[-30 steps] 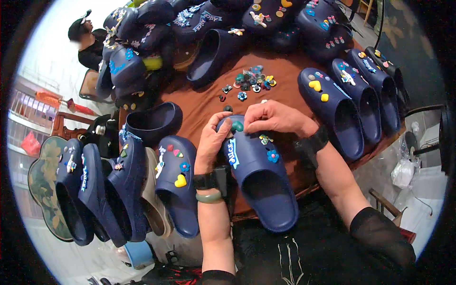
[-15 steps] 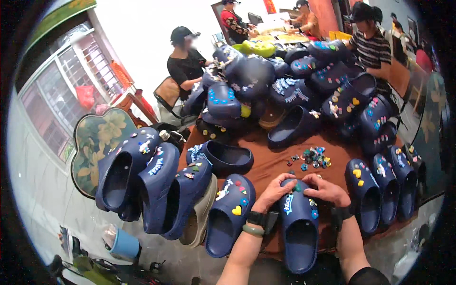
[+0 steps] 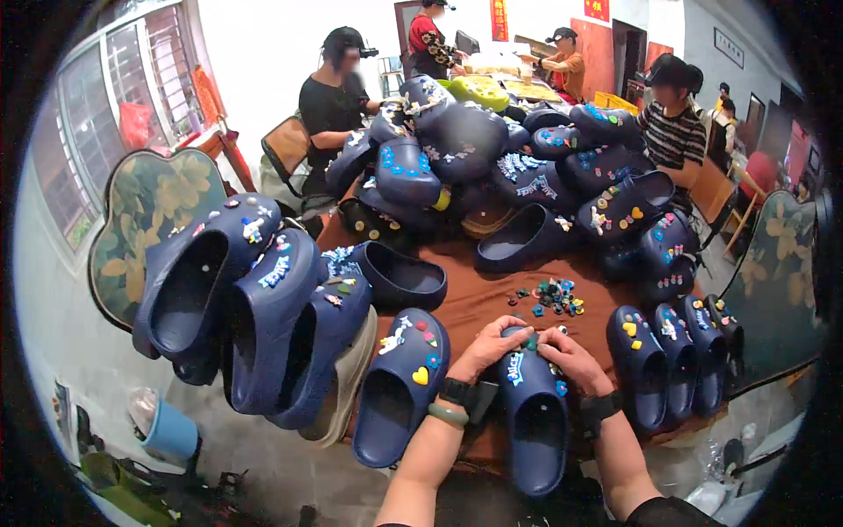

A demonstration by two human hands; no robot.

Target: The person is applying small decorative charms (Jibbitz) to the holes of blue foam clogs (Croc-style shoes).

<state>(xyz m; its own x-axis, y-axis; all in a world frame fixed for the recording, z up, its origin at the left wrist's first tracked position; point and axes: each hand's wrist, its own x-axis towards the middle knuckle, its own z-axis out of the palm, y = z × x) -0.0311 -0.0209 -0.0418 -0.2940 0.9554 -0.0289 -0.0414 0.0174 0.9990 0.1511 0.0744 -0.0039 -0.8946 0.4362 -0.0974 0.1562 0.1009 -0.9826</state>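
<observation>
Shoe: a dark blue clog (image 3: 529, 397) with a round toe and an open back
How it sits: open side up, toe pointing away, front end between the left hand (image 3: 492, 346) and the right hand (image 3: 574, 357)
Green charm (image 3: 530, 341): small, up on the toe, by the fingertips
Banner charm (image 3: 515, 369): light blue, left side
Flower charm (image 3: 561, 387): blue, right side

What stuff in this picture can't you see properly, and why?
In the head view:
Toe of the held navy clog: partly covered by the left hand.
Whether the right hand touches the green charm: too small.
Number of charms in the pile: tiny, overlapping.
Most of the beige clog: behind the neighbouring clog.
Right sleeve: cut off by the bottom edge.
</observation>
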